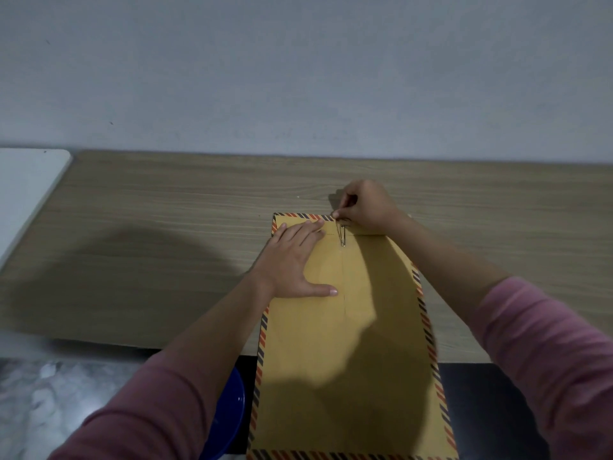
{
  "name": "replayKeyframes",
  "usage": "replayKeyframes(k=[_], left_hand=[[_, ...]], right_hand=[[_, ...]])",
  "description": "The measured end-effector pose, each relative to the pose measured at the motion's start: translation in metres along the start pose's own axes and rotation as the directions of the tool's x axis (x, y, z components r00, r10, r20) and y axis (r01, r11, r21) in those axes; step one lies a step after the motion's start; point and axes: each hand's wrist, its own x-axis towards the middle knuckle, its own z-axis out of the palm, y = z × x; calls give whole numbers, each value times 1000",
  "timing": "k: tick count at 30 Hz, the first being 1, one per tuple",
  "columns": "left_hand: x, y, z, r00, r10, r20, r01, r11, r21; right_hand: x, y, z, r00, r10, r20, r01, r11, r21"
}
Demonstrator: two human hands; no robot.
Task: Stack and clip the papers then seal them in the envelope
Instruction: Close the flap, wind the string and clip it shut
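envelope (348, 343) on table (166, 210), paperclip (342, 235) at its far edge

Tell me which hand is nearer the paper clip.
Right. The right hand pinches at the envelope's top edge just above the paper clip; the left hand presses flat on the envelope, fingertips just left of it.

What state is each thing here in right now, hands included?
Envelope: flat on the table, flap folded down.
Paper clip: slid over the folded flap.
Left hand: flat, pressing the envelope.
Right hand: fingers curled, pinching at the envelope's top edge.
Table: bearing the envelope.
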Motion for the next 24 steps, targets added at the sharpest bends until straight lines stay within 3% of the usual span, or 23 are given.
replayKeyframes(k=[9, 24], left_hand=[[1, 0, 0, 1000, -8, -2, 8, 1000, -5], [1, 0, 0, 1000, 1, 21, -1, 1000, 30]], right_hand=[[-20, 25, -7, 992, 42, -121, -43, 999, -7], [-15, 13, -1, 973, -63, -224, 50, 997, -64]])
